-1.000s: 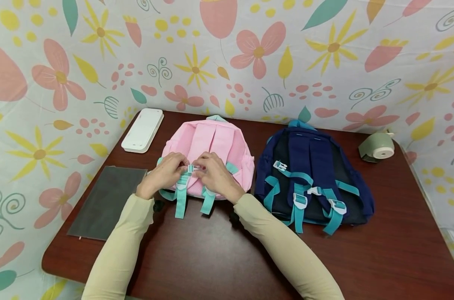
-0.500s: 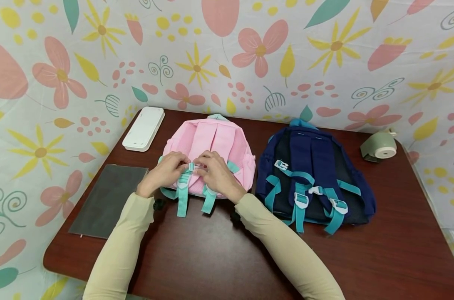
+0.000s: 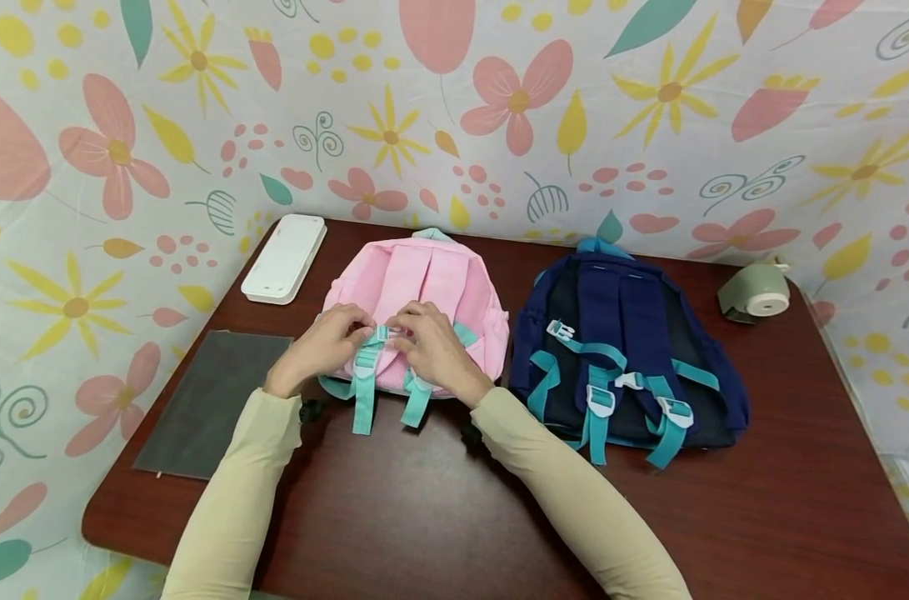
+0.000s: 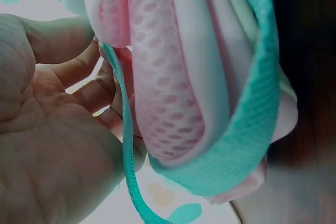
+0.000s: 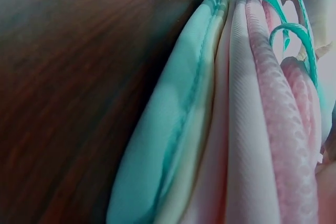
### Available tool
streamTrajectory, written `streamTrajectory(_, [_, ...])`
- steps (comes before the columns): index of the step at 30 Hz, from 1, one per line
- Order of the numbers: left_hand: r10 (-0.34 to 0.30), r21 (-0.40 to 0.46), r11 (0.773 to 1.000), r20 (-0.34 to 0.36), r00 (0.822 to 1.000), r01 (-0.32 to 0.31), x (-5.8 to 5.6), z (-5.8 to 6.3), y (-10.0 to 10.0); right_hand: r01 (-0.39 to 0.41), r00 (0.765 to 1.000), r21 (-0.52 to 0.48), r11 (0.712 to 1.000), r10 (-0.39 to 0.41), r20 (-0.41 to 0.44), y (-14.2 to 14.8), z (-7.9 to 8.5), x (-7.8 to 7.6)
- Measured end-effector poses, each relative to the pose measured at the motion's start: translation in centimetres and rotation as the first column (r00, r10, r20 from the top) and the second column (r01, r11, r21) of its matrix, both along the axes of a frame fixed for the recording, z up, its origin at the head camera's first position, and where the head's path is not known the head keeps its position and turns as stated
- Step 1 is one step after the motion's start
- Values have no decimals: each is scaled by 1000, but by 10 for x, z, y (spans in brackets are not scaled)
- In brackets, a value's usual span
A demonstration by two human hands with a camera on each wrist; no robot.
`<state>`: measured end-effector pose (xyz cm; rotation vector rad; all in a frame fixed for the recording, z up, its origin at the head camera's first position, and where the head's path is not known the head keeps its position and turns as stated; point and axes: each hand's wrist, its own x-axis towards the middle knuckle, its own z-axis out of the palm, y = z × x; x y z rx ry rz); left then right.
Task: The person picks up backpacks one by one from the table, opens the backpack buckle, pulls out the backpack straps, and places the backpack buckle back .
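A pink backpack with teal straps lies with its shoulder straps facing up, in front of the person. Over its lower part, both hands meet at a small white side-release buckle on a teal strap. The left hand pinches the buckle's left part, thumb and fingertips together. From the right, the right hand pinches its other end, partly covering it. In the left wrist view, the palm is beside the pink mesh, with a thin teal strap hanging by it. The right wrist view mostly shows the backpack's side.
To the right lies a navy backpack with teal straps and white buckles. A white case stands at the back left, above a dark grey sheet. A green-and-white object is at the far right of the brown table.
The left hand and wrist have shifted very slightly to the left. Both hands stay at the buckle, and the backpacks keep their places.
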<state>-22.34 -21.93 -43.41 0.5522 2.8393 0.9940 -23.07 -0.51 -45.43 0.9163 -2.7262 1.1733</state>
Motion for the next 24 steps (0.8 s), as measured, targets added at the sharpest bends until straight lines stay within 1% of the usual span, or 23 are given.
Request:
streamTrajectory(7, [-11,3,1000,-13,1000,11,0,1,0,1,1000,-4,1000,-1,-5,0,1,0])
streamTrajectory(11, [-6,2,1000,-6,1000,6,0,0,0,-2,1000,-1,1000,2,-7,0,2,1])
streamTrajectory(19, [-1,-7,1000,5,1000,1,-1,-3,0,-8,1000,15,1000,8,15,0,3,0])
streamTrajectory(24, [1,-11,1000,16,1000,-1,-2,-2,0,-9,1000,12,1000,9,6,0,2,0])
